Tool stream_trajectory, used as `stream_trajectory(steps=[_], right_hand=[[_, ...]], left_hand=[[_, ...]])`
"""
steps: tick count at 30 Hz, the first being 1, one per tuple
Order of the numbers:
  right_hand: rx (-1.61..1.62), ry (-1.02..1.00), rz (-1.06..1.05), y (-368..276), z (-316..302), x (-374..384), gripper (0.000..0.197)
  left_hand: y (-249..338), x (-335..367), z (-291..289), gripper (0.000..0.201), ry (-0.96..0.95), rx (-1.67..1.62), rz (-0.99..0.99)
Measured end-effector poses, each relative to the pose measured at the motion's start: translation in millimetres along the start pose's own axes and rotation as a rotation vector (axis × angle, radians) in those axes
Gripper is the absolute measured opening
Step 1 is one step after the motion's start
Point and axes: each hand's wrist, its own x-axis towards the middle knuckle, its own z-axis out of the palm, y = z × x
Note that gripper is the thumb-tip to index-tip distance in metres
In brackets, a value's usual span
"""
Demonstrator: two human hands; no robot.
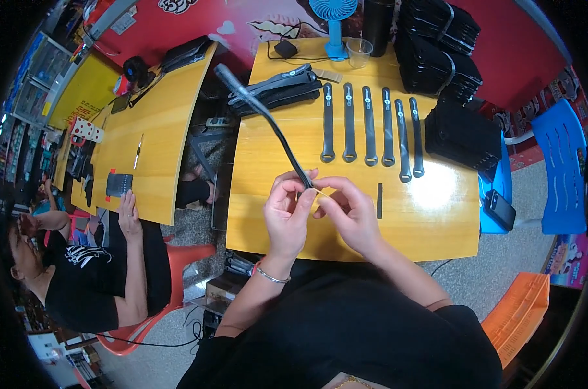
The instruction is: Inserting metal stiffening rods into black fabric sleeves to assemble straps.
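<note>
My left hand [288, 217], with a bracelet at its wrist, is closed around the lower end of a long black strap [276, 126]. The strap rises from my fingers and leans to the far left above the yellow table [258, 214]. Close beside it, my right hand [355, 220] pinches a thin pale yellow strip [321, 192] at the strap's end. Fingers hide much of that end. Just right of my right hand lies a short dark strip [379, 201]. Beyond my hands, several dark straps [370, 126] with ring-shaped near ends lie side by side.
A pile of straps [277, 87] lies at the back left. Behind stand a blue fan [335, 32] and a clear cup [359, 53]. Black bundles [430, 65] and a black stack [464, 135] fill the right side. At another table on the left sits a person [89, 279].
</note>
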Motion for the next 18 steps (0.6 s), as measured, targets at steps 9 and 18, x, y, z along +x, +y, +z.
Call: stream_trajectory(steps=[9,18], right_hand=[[-0.129,-0.058,-0.158,6,-25,10,0.033],[-0.11,-0.024,-0.262,8,-12,12,0.029]], left_hand=[[9,-6,-3,0.011,0.028,-0.1,-0.181],[6,-12,-5,0.008,-0.01,-0.234,-0.2]])
